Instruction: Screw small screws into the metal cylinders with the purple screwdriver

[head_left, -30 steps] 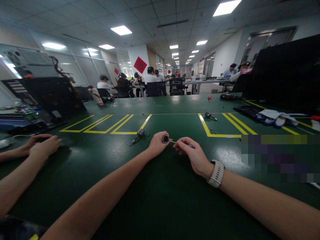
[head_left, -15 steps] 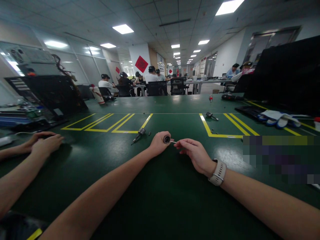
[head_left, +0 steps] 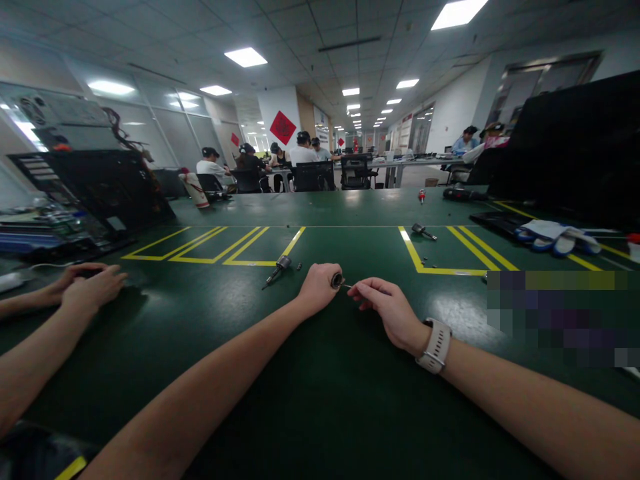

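Note:
My left hand (head_left: 319, 291) is wrapped round a dark cylindrical part (head_left: 336, 281), whose ring-shaped open end faces right, towards me. A thin metal rod (head_left: 347, 287) is pinched in the fingertips of my right hand (head_left: 383, 303). The rod's far end reaches the side of the cylindrical part near my left fingers; exactly where it touches I cannot tell. Just left of my left hand, a metal shaft with a thick round head (head_left: 281, 265) lies on the green table (head_left: 330, 400), with small dark pieces (head_left: 299, 267) beside it.
A similar shaft piece (head_left: 424, 231) and tiny pieces (head_left: 425, 261) lie within yellow tape lines at right. White-and-blue gloves (head_left: 557, 238) rest farther right, near a black monitor-like panel (head_left: 575, 147). On the left, another person's hands (head_left: 93, 287) hold something dark.
My left hand has turned the cylindrical part slightly, so its open end points more to the right. The rod tilts a little more; my right hand has barely moved.

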A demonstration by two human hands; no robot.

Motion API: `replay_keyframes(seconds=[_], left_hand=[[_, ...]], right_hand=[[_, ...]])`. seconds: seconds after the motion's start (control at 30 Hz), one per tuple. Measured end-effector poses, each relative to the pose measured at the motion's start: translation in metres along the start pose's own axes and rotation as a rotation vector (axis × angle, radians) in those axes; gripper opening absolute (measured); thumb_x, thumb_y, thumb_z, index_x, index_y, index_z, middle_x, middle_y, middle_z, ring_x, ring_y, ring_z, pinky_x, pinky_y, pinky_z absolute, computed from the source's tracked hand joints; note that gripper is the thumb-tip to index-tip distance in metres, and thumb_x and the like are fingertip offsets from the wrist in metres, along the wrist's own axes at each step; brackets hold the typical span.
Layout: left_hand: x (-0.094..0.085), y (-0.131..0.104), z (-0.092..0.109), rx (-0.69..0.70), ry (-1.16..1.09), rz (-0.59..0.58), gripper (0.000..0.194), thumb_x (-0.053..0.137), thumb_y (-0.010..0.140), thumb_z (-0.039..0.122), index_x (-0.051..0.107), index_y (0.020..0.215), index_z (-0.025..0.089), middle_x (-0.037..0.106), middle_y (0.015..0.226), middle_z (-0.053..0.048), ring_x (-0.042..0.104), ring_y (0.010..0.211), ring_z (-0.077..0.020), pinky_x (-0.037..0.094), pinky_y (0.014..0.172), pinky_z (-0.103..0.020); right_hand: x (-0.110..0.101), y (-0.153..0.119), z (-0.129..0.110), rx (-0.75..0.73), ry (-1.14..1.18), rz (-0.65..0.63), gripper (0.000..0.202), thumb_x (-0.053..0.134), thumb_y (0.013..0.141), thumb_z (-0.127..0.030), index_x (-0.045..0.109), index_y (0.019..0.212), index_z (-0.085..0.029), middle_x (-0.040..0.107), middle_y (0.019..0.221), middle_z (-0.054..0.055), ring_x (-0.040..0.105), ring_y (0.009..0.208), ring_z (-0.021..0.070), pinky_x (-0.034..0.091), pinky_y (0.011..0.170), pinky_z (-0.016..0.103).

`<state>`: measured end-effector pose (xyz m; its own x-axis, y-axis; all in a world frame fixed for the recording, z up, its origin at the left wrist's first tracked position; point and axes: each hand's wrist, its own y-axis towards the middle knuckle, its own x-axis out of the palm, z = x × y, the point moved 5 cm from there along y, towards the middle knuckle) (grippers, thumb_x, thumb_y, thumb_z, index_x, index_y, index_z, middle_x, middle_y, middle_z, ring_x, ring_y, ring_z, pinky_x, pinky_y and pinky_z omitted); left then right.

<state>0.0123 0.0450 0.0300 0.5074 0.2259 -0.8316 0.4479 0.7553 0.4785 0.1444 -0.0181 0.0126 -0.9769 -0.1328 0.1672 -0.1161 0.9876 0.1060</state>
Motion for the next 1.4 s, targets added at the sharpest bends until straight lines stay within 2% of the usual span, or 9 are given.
replay_keyframes(seconds=[0.13, 0.53, 0.67, 0.87, 0.97, 1.13, 1.4], left_hand=[[0.0002, -0.0004, -0.0020, -0.021, -0.047, -0.001, 0.017, 0.058, 0.074, 0.023, 0.050, 0.060, 0.018, 0.051, 0.060, 0.002, 0.047, 0.059, -0.0137, 0.032, 0.058, -0.026], [0.0037, -0.0006, -0.0076, -0.077, -0.487, 0.005, 0.023, 0.062, 0.068, 0.031, 0.047, 0.062, 0.015, 0.043, 0.058, 0.006, 0.039, 0.054, -0.0078, 0.032, 0.050, -0.020], [0.0044, -0.0004, -0.0079, -0.074, -0.451, 0.006, 0.023, 0.062, 0.069, 0.032, 0.048, 0.062, 0.016, 0.043, 0.058, 0.006, 0.039, 0.054, -0.0081, 0.032, 0.050, -0.021], [0.0013, -0.0004, -0.0068, -0.063, -0.217, 0.026, 0.018, 0.058, 0.073, 0.026, 0.048, 0.060, 0.017, 0.046, 0.059, 0.004, 0.043, 0.056, -0.0100, 0.031, 0.053, -0.023], [0.0008, -0.0002, -0.0056, -0.059, -0.178, 0.011, 0.018, 0.059, 0.072, 0.025, 0.048, 0.060, 0.017, 0.047, 0.059, 0.004, 0.044, 0.056, -0.0105, 0.031, 0.053, -0.023], [0.0033, -0.0001, -0.0060, -0.045, -0.288, -0.014, 0.018, 0.060, 0.071, 0.026, 0.049, 0.061, 0.016, 0.046, 0.059, 0.005, 0.042, 0.055, -0.0097, 0.033, 0.053, -0.022], [0.0049, 0.0004, -0.0049, -0.025, -0.485, -0.045, 0.020, 0.061, 0.069, 0.028, 0.047, 0.061, 0.015, 0.044, 0.058, 0.006, 0.039, 0.055, -0.0079, 0.032, 0.052, -0.020]], right_hand=[[-0.0008, -0.0002, -0.0029, 0.045, 0.044, 0.004, 0.019, 0.062, 0.072, -0.036, 0.066, 0.073, -0.017, 0.066, 0.085, 0.006, 0.057, 0.079, 0.0184, 0.042, 0.068, 0.033], [-0.0017, 0.0033, 0.0005, 0.052, 0.142, -0.043, 0.019, 0.062, 0.073, -0.036, 0.066, 0.077, -0.018, 0.067, 0.086, 0.005, 0.056, 0.079, 0.0168, 0.041, 0.067, 0.030], [-0.0024, 0.0026, 0.0007, 0.022, 0.146, -0.028, 0.018, 0.062, 0.074, -0.036, 0.066, 0.076, -0.019, 0.067, 0.084, 0.004, 0.056, 0.079, 0.0169, 0.041, 0.067, 0.030], [-0.0031, 0.0027, 0.0014, -0.024, 0.051, 0.002, 0.017, 0.060, 0.076, -0.034, 0.066, 0.075, -0.018, 0.065, 0.082, 0.005, 0.055, 0.076, 0.0165, 0.040, 0.065, 0.030], [-0.0028, 0.0032, 0.0015, -0.001, 0.057, -0.011, 0.017, 0.060, 0.076, -0.033, 0.067, 0.075, -0.018, 0.065, 0.081, 0.005, 0.055, 0.076, 0.0163, 0.040, 0.065, 0.030], [-0.0048, 0.0036, 0.0019, 0.066, 0.151, -0.011, 0.018, 0.062, 0.074, -0.034, 0.066, 0.073, -0.017, 0.066, 0.080, 0.005, 0.055, 0.074, 0.0158, 0.040, 0.065, 0.030], [-0.0056, 0.0046, 0.0018, 0.084, 0.189, -0.009, 0.019, 0.064, 0.071, -0.035, 0.066, 0.071, -0.017, 0.066, 0.077, 0.004, 0.054, 0.072, 0.0151, 0.038, 0.065, 0.029]])
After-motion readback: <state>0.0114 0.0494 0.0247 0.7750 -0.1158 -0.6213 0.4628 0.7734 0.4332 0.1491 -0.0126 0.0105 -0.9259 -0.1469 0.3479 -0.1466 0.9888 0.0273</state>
